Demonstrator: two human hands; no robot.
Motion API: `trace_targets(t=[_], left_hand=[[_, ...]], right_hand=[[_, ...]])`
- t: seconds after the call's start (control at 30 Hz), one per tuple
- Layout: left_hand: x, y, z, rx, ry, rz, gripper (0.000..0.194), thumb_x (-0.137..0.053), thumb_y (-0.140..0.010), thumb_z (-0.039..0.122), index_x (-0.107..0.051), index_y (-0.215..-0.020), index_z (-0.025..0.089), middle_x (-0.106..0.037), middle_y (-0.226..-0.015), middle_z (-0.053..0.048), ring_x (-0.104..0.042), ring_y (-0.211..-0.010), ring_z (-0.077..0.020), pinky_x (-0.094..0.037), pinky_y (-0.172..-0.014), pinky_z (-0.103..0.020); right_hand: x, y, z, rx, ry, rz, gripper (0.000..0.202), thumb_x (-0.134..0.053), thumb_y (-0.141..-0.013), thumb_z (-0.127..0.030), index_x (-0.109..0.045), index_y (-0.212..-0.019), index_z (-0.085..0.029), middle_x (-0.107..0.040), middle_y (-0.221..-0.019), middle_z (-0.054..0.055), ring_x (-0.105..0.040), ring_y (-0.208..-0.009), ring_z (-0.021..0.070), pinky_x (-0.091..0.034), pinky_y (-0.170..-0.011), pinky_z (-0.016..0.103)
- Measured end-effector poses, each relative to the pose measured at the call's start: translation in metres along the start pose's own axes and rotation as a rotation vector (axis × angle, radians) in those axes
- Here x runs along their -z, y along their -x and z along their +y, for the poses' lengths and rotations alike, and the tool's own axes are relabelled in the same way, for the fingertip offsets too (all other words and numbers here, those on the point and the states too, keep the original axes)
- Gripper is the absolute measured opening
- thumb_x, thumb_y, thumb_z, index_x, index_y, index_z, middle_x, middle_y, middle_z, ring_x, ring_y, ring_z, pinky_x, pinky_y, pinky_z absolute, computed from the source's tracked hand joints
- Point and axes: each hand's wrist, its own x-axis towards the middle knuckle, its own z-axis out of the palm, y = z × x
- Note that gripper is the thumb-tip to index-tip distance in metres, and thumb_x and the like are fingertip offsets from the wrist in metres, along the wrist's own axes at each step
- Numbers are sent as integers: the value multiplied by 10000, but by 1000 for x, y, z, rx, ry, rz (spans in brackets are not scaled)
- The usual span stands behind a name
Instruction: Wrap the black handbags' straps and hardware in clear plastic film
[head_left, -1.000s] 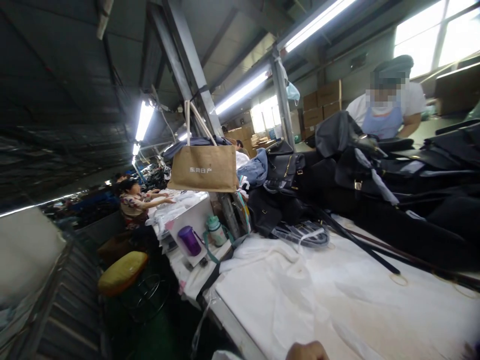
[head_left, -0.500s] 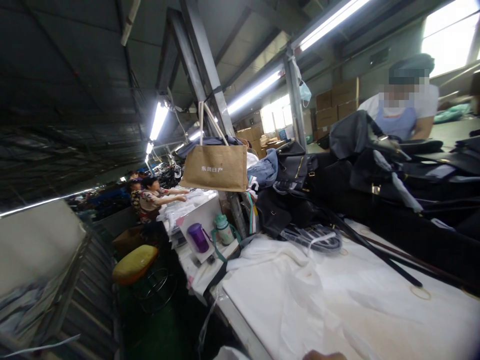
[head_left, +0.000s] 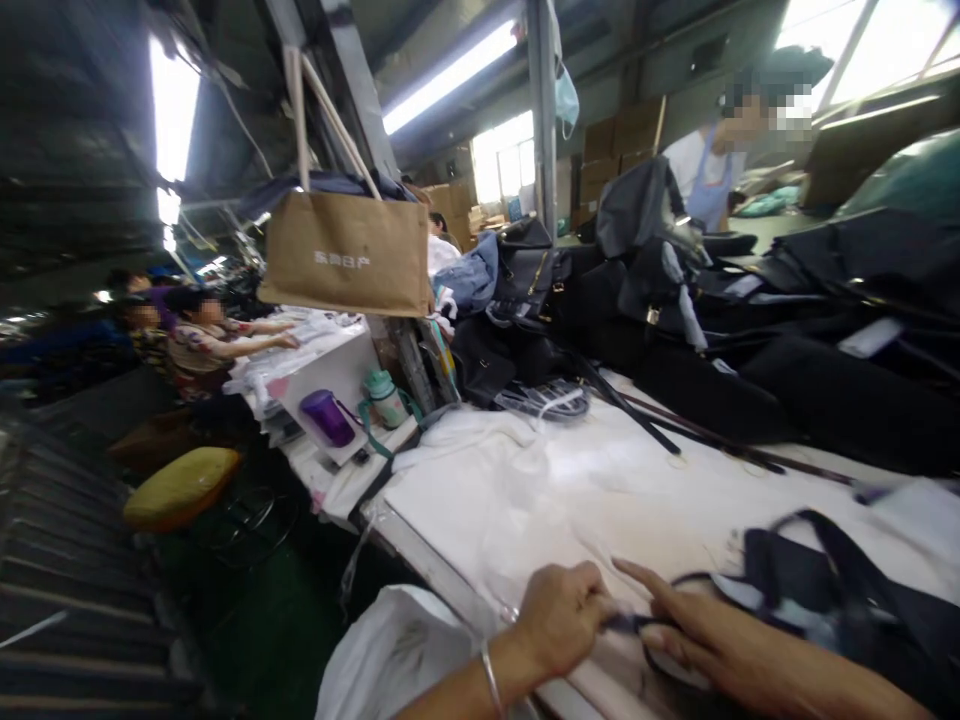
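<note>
Near the bottom middle, my left hand [head_left: 561, 612], with a bangle on its wrist, is closed on the end of a dark strap [head_left: 626, 622]. To its right my right hand [head_left: 701, 630] pinches the same strap between thumb and fingers, its index finger stretched out. The strap is partly blurred. Just beyond my right hand a black bag [head_left: 862, 600] with a looped handle lies on the white-covered table [head_left: 487, 500].
Black bags [head_left: 660, 350] are piled along the table's far side. A tan bag [head_left: 349, 255] hangs from a post. A purple cup [head_left: 328, 418], a green bottle [head_left: 387, 400], a yellow stool [head_left: 184, 488] and a white sack [head_left: 397, 650] are at left. People work farther off.
The view has turned right and down. Both my hands, the strap and the black bag with the looped handle now show; earlier only a bit of a hand showed at the bottom edge.
</note>
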Motion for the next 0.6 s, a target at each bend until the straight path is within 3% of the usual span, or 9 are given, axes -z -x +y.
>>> trace_targets(t=[0.13,0.3,0.37,0.43,0.5,0.6], left_hand=[[-11,-5,0,-55,66,-49,100,-556,-799,241,-617,-725,213,-605,-639,45,-530,-613,-131,-345,-595,-250],[-23,-17,6,-98,121,-61,94,-557,-770,157,-612,-718,211,-565,-605,59,-504,-588,-121,-345,-588,-243],[-20,-21,7,-103,135,-48,110,-547,-793,168,-635,-742,208,-604,-643,47,-539,-626,-128,-378,-609,-236],[-12,-20,5,-113,135,-15,157,-505,-838,183,-660,-843,210,-667,-764,21,-592,-723,-140,-421,-670,-232],[-1,-15,-3,-108,115,81,212,-461,-874,186,-651,-964,212,-693,-906,-13,-618,-847,-157,-446,-757,-246],[16,-4,-26,-53,47,292,214,-452,-872,173,-642,-968,192,-691,-933,-55,-626,-906,-192,-462,-814,-291]], right_hand=[[10,6,-23,-13,-55,-120,803,-366,-925,-575,-3,-1523,-180,-628,-1154,164,-610,-998,287,-427,-892,409],[-4,-1,-30,32,-98,-56,810,-389,-934,-520,4,-1513,-113,-588,-1214,189,-601,-1022,274,-432,-884,374],[-7,-5,-26,18,-111,29,725,-385,-944,-447,-49,-1509,-142,-599,-1205,165,-607,-1012,252,-436,-868,354],[-7,-9,-16,11,-125,120,544,-372,-944,-384,-264,-1440,-191,-642,-1116,119,-621,-948,227,-447,-810,322],[-4,-15,0,7,-132,190,315,-364,-940,-378,-515,-1165,-218,-673,-941,75,-622,-830,205,-444,-732,295],[9,-30,33,-30,-161,246,274,-378,-926,-427,-520,-826,-216,-635,-721,38,-579,-671,179,-425,-640,279]])
